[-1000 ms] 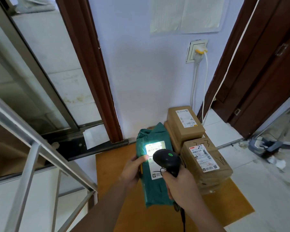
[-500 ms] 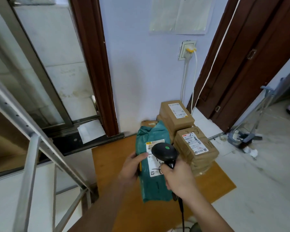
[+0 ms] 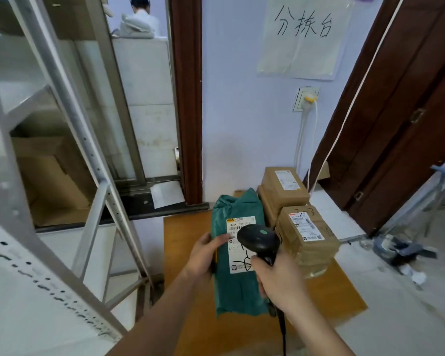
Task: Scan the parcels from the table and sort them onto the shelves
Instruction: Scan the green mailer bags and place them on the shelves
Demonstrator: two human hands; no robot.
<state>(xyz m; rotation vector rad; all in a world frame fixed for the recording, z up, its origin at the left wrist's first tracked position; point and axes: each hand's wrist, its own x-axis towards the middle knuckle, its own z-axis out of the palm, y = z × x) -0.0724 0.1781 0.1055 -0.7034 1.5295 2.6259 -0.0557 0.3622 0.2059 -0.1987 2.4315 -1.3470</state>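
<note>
A grey metal shelving frame (image 3: pixel 70 140) fills the left of the sorting corner; beside it a low wooden table (image 3: pixel 188 330) stands against the wall, carrying stacked cardboard parcels (image 3: pixel 306 240) on its right side; a green mailer parcel (image 3: pixel 238 265) is held up above the tabletop, its white label (image 3: pixel 235 227) facing the camera; the left hand (image 3: pixel 203 253) grips the mailer's left edge, thumb pressed near the label; the right hand (image 3: pixel 278 278) is wrapped round the handle of a black barcode scanner (image 3: pixel 258 240), whose head hangs just before the label and hides part of it; the soft mailer, held by one edge only, could sag or slip during the carry to the shelves; the scanner's trailing cable may snag the box stack.
</note>
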